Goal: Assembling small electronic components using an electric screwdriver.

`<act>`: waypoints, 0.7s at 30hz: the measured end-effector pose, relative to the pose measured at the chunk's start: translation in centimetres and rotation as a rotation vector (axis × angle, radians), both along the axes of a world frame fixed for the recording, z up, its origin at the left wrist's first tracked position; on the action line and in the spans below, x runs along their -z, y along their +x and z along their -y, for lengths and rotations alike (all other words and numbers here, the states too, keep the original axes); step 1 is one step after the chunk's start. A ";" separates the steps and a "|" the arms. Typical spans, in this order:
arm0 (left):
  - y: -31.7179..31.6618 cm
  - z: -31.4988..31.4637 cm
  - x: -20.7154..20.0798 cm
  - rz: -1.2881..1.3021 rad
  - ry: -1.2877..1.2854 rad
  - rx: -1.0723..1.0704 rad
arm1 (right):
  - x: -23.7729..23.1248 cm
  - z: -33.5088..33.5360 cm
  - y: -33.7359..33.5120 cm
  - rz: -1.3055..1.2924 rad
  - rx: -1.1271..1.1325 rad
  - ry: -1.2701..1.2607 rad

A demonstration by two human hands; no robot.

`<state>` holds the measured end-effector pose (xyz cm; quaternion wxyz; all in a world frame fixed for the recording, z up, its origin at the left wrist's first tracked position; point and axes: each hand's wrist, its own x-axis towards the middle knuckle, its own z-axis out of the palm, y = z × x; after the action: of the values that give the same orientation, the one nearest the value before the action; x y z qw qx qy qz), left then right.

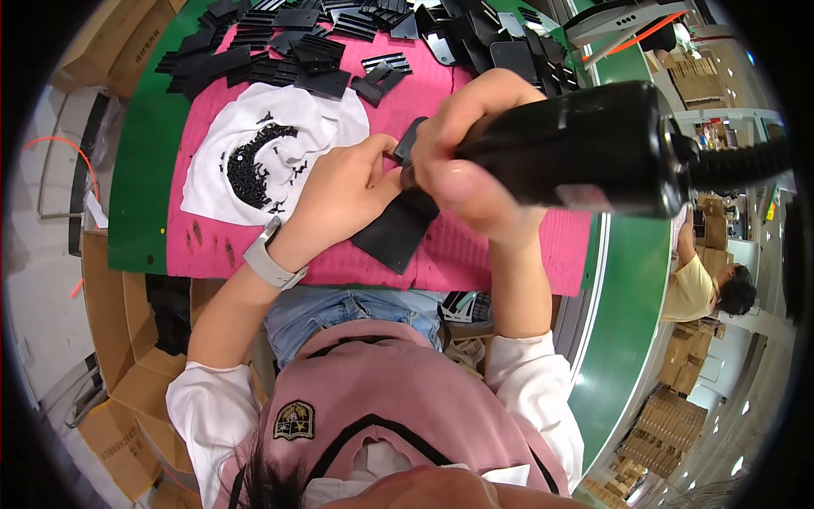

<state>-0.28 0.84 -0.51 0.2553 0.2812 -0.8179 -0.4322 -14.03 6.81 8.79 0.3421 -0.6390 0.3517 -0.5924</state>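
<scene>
My right hand (pixel 475 161) is wrapped around a thick black electric screwdriver (pixel 577 144), which lies slanted with its cable end toward the right. Its tip is hidden behind my fingers. Under both hands is a flat black plate (pixel 394 237) on the pink mat. My left hand (pixel 352 191) has its thumb and fingers closed on a black part of that plate, close beside my right fingers; the exact contact is partly covered. To the left, a white cloth (pixel 203 191) carries a heap of small black screws (pixel 246 178).
Many black plates and slotted pieces (pixel 318 51) are piled along the far side of the pink mat (pixel 500 263). The green table (pixel 136 195) has cardboard boxes (pixel 114 305) at its left. Another person (pixel 699 288) sits far right.
</scene>
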 end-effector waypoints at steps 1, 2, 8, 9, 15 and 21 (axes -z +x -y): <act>-0.1 0.0 -0.1 -0.016 -0.037 -0.007 | 0.1 -0.1 -0.7 0.073 -0.054 -0.011; 0.1 -0.1 -0.2 -0.018 -0.040 -0.011 | 0.1 -0.1 -1.7 0.146 -0.112 -0.023; 1.7 -1.5 -2.2 0.123 0.064 -0.027 | -1.5 -8.8 -8.0 0.103 0.462 0.256; 2.1 -1.8 -2.1 0.124 0.062 -0.031 | -0.9 -9.7 -9.1 -0.048 0.660 0.407; 2.2 -4.2 -3.0 -0.277 0.096 -0.122 | 3.8 -11.6 -11.7 -1.047 1.225 0.478; 3.7 -4.0 -5.9 -0.276 -0.271 0.079 | -0.9 -6.5 -2.5 -1.100 0.256 0.084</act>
<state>3.44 4.86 5.37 0.3834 0.1501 -0.8361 -0.3624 -16.56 13.34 9.73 0.0587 -0.7917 0.5762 -0.1944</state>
